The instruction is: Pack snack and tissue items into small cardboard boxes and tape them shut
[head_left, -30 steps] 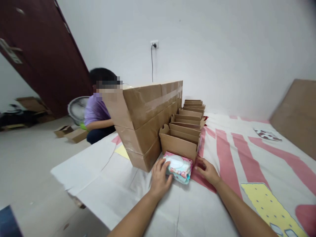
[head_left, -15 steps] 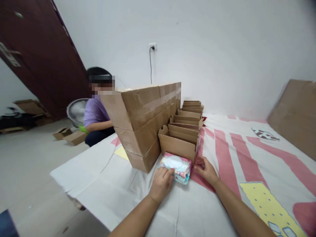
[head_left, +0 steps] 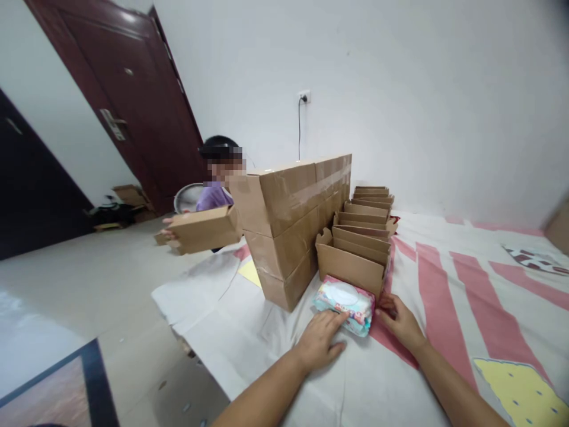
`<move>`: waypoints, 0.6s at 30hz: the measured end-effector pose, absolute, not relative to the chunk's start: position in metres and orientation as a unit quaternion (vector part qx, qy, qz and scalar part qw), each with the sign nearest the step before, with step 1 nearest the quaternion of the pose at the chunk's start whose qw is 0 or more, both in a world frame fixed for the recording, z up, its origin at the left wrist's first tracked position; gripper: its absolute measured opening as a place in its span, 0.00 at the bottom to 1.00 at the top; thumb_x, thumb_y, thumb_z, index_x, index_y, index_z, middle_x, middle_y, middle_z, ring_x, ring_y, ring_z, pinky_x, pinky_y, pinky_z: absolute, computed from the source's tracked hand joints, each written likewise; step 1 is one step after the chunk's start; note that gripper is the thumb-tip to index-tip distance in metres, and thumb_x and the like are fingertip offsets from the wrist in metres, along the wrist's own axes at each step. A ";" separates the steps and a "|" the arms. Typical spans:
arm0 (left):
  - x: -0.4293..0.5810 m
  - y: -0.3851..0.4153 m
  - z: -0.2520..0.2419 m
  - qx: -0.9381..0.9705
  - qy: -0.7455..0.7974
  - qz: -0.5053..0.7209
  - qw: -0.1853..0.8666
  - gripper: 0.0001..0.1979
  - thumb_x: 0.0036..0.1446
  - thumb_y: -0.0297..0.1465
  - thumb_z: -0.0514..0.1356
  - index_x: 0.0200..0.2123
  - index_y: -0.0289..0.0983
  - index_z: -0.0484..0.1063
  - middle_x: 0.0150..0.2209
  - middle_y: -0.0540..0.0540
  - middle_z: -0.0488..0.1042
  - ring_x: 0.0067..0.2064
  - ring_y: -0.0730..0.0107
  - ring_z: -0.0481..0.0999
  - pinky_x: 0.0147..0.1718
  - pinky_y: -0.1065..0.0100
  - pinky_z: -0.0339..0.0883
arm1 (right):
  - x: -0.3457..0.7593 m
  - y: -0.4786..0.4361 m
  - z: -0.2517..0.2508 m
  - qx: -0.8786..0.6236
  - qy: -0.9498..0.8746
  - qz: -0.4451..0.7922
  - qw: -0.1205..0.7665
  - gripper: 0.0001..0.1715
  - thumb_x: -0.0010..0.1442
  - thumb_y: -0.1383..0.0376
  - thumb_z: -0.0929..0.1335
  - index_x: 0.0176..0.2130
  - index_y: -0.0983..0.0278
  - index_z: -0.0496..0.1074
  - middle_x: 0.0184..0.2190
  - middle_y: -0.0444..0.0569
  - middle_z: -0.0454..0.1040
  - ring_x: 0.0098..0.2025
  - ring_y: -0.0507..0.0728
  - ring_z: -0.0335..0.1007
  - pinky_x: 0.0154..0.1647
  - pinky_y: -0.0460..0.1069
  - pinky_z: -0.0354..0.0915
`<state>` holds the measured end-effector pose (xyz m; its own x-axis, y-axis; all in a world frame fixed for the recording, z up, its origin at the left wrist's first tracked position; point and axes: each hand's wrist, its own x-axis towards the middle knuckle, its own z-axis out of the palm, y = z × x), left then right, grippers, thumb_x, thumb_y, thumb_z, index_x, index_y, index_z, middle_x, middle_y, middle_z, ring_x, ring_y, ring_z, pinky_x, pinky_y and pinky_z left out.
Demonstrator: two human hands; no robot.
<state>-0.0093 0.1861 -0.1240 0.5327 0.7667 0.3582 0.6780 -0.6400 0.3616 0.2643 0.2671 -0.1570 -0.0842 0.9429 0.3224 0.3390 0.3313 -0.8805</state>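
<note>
A pink and light-blue pack of wet wipes [head_left: 342,295] with a white lid lies on the cloth against the front of the nearest open cardboard box [head_left: 351,264]. My left hand [head_left: 320,341] is open at its near side, fingers stretched out and fingertips touching the pack, thumb apart. To the right, my right hand [head_left: 400,320] has its fingers loosely bent and apart beside the pack's right end and the box's lower corner. Whether those fingertips touch either one I cannot tell.
Stacked, taped cartons [head_left: 288,231] form a wall left of the row of open boxes [head_left: 368,204]. Beyond it, a person in a purple top [head_left: 212,197] holds a cardboard box [head_left: 204,231]. The patterned cloth [head_left: 438,296] covers the surface, whose edge drops off at left.
The view has swung left. My left hand's fingers have straightened and its thumb has spread off the pack. The other person has lifted a cardboard box into view.
</note>
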 end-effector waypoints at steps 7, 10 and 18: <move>-0.009 0.189 -0.123 0.887 0.396 0.225 0.080 0.36 0.59 0.42 0.57 0.66 0.42 0.48 0.53 0.40 0.68 0.54 0.57 0.67 0.55 0.54 0.59 | 0.264 0.269 -0.159 -0.487 -0.658 0.318 0.479 0.23 0.51 0.56 0.71 0.46 0.62 0.67 0.40 0.52 0.77 0.42 0.60 0.75 0.47 0.58 0.71; -0.008 0.190 -0.121 0.895 0.392 0.200 0.076 0.34 0.60 0.48 0.54 0.66 0.43 0.50 0.58 0.39 0.65 0.59 0.56 0.64 0.60 0.50 0.52 | 0.264 0.270 -0.159 -0.494 -0.652 0.300 0.491 0.23 0.50 0.56 0.71 0.44 0.62 0.69 0.38 0.52 0.78 0.40 0.60 0.75 0.46 0.58 0.71; 0.000 0.179 -0.113 0.882 0.414 0.196 0.112 0.24 0.59 0.36 0.56 0.58 0.39 0.63 0.59 0.39 0.68 0.61 0.58 0.65 0.60 0.52 0.56 | 0.266 0.273 -0.159 -0.510 -0.654 0.292 0.476 0.20 0.52 0.55 0.68 0.43 0.61 0.68 0.38 0.51 0.77 0.41 0.60 0.76 0.47 0.56 0.71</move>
<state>0.0003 0.1788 -0.1129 0.5805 0.7736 0.2539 0.6858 -0.6327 0.3598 0.2659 0.2729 -0.1590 -0.0254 0.9457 0.3241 0.3886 0.3080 -0.8684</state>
